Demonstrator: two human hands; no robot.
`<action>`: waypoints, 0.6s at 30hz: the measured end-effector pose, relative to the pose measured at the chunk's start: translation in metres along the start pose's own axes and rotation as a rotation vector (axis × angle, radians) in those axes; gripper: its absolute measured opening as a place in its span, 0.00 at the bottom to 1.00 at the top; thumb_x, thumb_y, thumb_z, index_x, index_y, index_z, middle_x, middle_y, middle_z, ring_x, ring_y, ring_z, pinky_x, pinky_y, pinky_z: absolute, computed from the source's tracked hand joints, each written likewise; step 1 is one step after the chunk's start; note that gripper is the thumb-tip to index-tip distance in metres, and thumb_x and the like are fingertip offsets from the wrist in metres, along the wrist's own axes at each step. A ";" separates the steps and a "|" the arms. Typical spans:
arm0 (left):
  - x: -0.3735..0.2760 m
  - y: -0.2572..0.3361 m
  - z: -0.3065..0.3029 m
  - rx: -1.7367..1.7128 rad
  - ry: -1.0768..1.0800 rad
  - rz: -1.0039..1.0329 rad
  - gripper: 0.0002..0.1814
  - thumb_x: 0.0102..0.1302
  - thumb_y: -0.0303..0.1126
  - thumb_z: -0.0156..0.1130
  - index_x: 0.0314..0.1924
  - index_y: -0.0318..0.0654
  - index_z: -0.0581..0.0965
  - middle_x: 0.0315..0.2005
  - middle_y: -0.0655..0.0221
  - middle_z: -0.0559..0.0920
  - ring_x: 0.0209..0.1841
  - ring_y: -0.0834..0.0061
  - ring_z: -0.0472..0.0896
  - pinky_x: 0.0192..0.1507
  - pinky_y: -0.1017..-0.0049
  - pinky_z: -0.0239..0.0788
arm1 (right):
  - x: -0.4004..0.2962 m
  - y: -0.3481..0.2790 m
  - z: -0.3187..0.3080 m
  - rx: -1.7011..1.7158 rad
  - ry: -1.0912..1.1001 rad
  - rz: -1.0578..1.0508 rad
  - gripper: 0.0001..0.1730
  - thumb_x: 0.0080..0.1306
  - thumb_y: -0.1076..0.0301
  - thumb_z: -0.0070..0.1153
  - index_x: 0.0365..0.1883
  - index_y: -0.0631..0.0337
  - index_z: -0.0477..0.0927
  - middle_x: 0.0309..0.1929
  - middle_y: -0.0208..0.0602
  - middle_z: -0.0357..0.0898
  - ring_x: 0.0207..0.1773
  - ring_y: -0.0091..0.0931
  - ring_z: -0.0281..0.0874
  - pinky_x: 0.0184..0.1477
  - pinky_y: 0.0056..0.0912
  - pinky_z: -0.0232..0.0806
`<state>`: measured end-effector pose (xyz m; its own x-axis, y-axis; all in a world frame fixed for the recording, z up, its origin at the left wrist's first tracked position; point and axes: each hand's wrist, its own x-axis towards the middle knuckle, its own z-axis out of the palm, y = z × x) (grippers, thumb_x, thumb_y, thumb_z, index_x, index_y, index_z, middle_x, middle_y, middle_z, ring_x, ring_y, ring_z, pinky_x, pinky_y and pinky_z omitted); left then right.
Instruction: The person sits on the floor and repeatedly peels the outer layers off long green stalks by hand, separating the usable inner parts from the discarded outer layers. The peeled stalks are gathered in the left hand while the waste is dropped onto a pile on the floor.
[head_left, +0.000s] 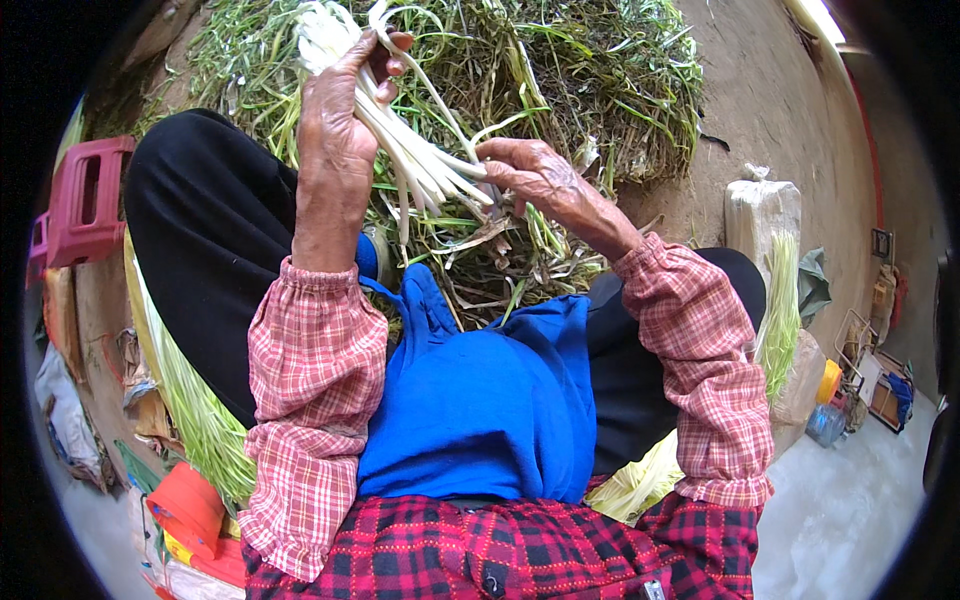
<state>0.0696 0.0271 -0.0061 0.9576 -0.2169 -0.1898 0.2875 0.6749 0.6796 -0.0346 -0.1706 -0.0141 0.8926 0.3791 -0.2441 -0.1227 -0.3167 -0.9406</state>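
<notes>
A bunch of long, pale vegetable stalks (397, 135) lies slantwise in my left hand (337, 112), whose fingers and thumb wrap around it. Its thick white end sticks out beyond that hand at the upper left. At the lower right, the narrower stalk ends fan out towards my right hand (547, 180). The thumb and forefinger there pinch a stalk (439, 97) that curves away from the bunch. Below both hands is a heap of green and withered leaves (600, 90), with dry brown scraps (480, 240) on its near side.
A pink plastic stool (86, 202) stands at the left. Bundles of long pale-green stalks lie at my left (195, 412) and right (780, 315). A red plastic container (187, 499) sits lower left. Beside the right bundle is a wrapped pale block (761, 214). A blue apron (480, 405) covers my lap.
</notes>
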 end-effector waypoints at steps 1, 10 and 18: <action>-0.001 0.000 0.001 -0.001 -0.024 -0.020 0.05 0.63 0.25 0.50 0.37 0.31 0.72 0.29 0.55 0.81 0.24 0.77 0.76 0.17 0.86 0.56 | -0.002 -0.002 0.000 0.084 -0.035 0.073 0.20 0.64 0.56 0.43 0.35 0.68 0.74 0.17 0.30 0.70 0.20 0.22 0.67 0.22 0.24 0.62; -0.009 -0.011 -0.022 0.104 0.214 0.157 0.10 0.61 0.28 0.53 0.42 0.30 0.71 0.34 0.55 0.80 0.34 0.65 0.82 0.21 0.86 0.62 | -0.006 0.010 -0.025 0.051 0.285 0.234 0.18 0.63 0.59 0.43 0.22 0.64 0.75 0.15 0.30 0.74 0.19 0.20 0.72 0.21 0.23 0.62; -0.021 -0.046 -0.003 0.108 0.227 0.026 0.12 0.62 0.27 0.51 0.42 0.25 0.70 0.34 0.49 0.79 0.31 0.64 0.82 0.27 0.81 0.77 | 0.001 0.017 -0.012 -0.539 0.478 -0.119 0.16 0.60 0.58 0.49 0.34 0.63 0.80 0.41 0.37 0.73 0.44 0.33 0.71 0.46 0.32 0.64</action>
<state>0.0360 0.0029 -0.0359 0.9479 -0.0283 -0.3173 0.2708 0.5963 0.7557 -0.0301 -0.1862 -0.0274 0.9936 0.0555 0.0986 0.1079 -0.7274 -0.6777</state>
